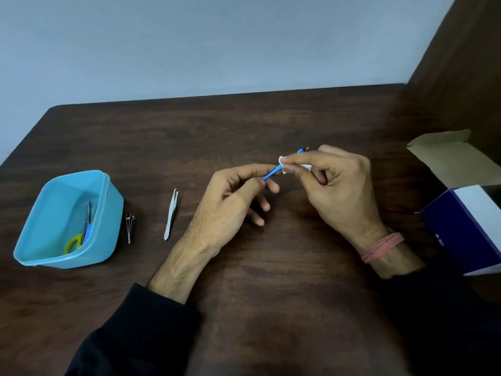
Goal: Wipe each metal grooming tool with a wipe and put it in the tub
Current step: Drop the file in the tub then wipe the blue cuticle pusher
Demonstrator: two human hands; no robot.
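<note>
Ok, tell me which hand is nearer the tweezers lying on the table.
Left. The left hand is just right of the tweezers; the right hand is farther right, beyond it.

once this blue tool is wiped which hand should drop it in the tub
Left. The left hand already pinches the blue-handled tool by its handle end and is nearer the blue tub at the table's left. The right hand holds the wipe.
</note>
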